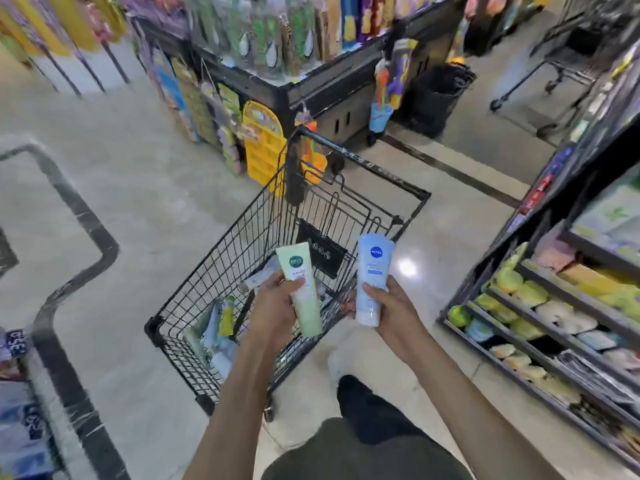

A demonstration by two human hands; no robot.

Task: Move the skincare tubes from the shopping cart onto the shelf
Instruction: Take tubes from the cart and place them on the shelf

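Pale green tube (302,289) — gripped in left hand (273,311), fingers curled round its lower half, held upright above the black wire shopping cart (242,258). Blue-and-white tube (372,278) likewise clasped in right hand (393,311), just beside the cart's right rim. More tubes (221,323) lie in the basket (labels blurred). Stocked shelf (540,327) stands to the right — well apart from both hands.

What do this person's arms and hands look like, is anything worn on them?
Both forearms are bare right down into the frame's lower edge: no sleeves, gloves, watch or bracelet show. The left hand and right hand seem to carry no rings, though the picture is too blurred to be sure. Below them, dark trousers and a white shoe show.
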